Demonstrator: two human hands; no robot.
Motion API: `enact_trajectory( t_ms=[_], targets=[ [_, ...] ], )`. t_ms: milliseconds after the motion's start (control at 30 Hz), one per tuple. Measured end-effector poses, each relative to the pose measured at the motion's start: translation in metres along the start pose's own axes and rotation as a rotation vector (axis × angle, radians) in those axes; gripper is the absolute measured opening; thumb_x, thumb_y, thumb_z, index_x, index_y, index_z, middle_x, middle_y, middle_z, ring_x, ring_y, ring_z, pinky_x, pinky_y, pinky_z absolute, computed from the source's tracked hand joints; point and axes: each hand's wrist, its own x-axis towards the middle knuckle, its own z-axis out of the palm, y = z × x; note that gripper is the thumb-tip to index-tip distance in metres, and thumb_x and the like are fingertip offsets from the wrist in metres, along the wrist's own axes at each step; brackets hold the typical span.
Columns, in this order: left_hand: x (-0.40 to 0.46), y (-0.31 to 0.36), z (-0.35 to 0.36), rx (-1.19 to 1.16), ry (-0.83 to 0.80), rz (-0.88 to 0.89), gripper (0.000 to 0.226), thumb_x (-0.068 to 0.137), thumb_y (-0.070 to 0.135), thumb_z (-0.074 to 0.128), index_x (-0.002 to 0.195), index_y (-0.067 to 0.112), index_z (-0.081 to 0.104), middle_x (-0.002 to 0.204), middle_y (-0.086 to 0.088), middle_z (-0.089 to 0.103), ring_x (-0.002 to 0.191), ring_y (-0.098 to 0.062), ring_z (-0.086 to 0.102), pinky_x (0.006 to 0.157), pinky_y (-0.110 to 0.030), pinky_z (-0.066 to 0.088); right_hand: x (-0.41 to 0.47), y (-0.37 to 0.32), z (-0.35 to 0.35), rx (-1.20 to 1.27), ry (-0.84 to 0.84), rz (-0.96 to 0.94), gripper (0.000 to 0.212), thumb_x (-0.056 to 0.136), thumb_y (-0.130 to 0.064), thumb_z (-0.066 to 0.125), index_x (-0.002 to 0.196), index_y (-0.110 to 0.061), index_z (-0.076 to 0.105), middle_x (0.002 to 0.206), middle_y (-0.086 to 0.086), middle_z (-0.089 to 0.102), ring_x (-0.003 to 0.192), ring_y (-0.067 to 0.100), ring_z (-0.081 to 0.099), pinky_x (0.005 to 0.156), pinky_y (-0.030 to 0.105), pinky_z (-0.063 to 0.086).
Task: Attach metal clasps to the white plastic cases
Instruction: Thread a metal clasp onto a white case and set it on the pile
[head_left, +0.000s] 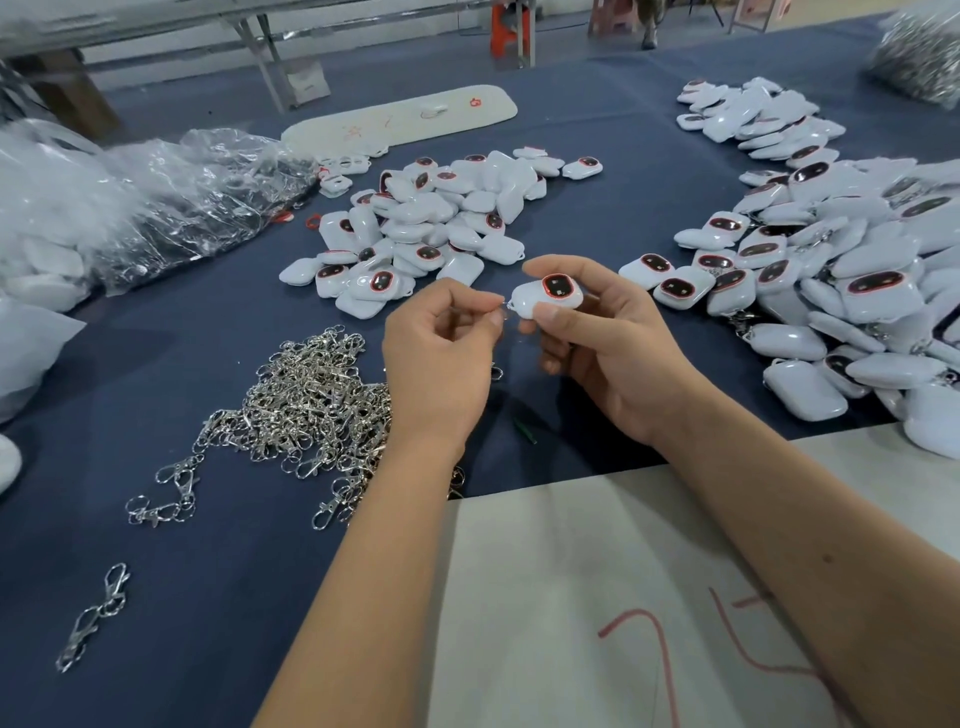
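Note:
My right hand (602, 343) grips a white plastic case (543, 297) with a dark, red-rimmed oval window, held above the blue table. My left hand (441, 358) pinches a small metal clasp ring (503, 312) right at the case's left end; most of the clasp is hidden by my fingers. A heap of silver metal clasps (306, 405) lies left of my left wrist. A pile of white cases (426, 228) sits beyond my hands. A larger pile of cases, several with clasps showing (841, 280), spreads on the right.
Clear plastic bags (156, 208) lie at the far left. A white board with red marks (597, 597) covers the near right of the blue table (208, 597). Loose clasps (96, 618) lie near the left. Another white board (400, 117) lies at the back.

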Motion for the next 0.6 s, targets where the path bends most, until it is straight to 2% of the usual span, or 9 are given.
enact_trajectory(
  t_ms=[133, 200, 300, 433, 533, 600],
  targets=[
    [0.0018, -0.0036, -0.0017, 0.145, -0.021, 0.064, 0.028, 0.085, -0.004, 0.071, 0.076, 0.022, 0.071, 0.078, -0.011, 0.071, 0.069, -0.021, 0.06, 0.068, -0.032, 0.053, -0.0004, -0.0003, 0.0004, -0.001, 0.013, 0.004, 0.037, 0.088, -0.005, 0.069, 0.124, -0.012, 0.068, 0.086, 0.013, 0.067, 0.064, 0.017, 0.049, 0.058, 0.028, 0.048],
    [0.0018, -0.0043, -0.0023, 0.217, -0.03, 0.106, 0.028, 0.086, -0.003, 0.071, 0.077, 0.024, 0.071, 0.076, -0.003, 0.071, 0.069, -0.022, 0.064, 0.065, -0.027, 0.052, -0.0007, -0.0006, 0.0002, -0.003, 0.014, 0.001, 0.036, 0.089, -0.003, 0.069, 0.124, -0.012, 0.068, 0.086, 0.012, 0.066, 0.064, 0.016, 0.051, 0.058, 0.028, 0.048],
    [0.0001, -0.0031, -0.003, 0.314, -0.066, 0.173, 0.023, 0.087, -0.002, 0.07, 0.081, 0.02, 0.074, 0.076, 0.009, 0.071, 0.07, -0.012, 0.065, 0.068, -0.023, 0.053, -0.001, -0.0005, -0.0003, -0.026, 0.01, -0.005, 0.033, 0.094, 0.0, 0.067, 0.125, -0.011, 0.066, 0.084, 0.011, 0.065, 0.065, 0.017, 0.05, 0.059, 0.029, 0.048],
    [-0.0028, -0.001, -0.0003, 0.314, -0.052, 0.208, 0.018, 0.088, 0.001, 0.071, 0.086, 0.019, 0.075, 0.079, 0.015, 0.071, 0.073, -0.005, 0.067, 0.071, -0.021, 0.054, -0.0006, 0.0001, -0.0009, -0.024, 0.042, -0.007, 0.03, 0.096, -0.002, 0.066, 0.124, -0.013, 0.068, 0.086, 0.01, 0.065, 0.068, 0.018, 0.05, 0.059, 0.028, 0.049],
    [-0.006, 0.0007, 0.0028, 0.311, -0.038, 0.208, 0.02, 0.088, 0.001, 0.071, 0.094, 0.02, 0.074, 0.081, 0.015, 0.07, 0.075, -0.003, 0.065, 0.071, -0.015, 0.053, 0.0003, 0.0016, 0.001, -0.069, 0.143, -0.048, 0.026, 0.092, -0.008, 0.07, 0.117, -0.013, 0.069, 0.078, 0.006, 0.062, 0.06, 0.016, 0.047, 0.055, 0.028, 0.047],
    [-0.0067, -0.0001, 0.0018, 0.391, -0.027, 0.214, 0.022, 0.086, 0.003, 0.071, 0.1, 0.02, 0.072, 0.083, 0.012, 0.068, 0.079, -0.006, 0.065, 0.077, -0.023, 0.054, 0.0017, 0.0029, 0.0028, -0.098, 0.287, -0.11, 0.022, 0.091, -0.007, 0.073, 0.111, -0.014, 0.068, 0.074, 0.002, 0.059, 0.056, 0.013, 0.046, 0.051, 0.028, 0.045]
  ],
)
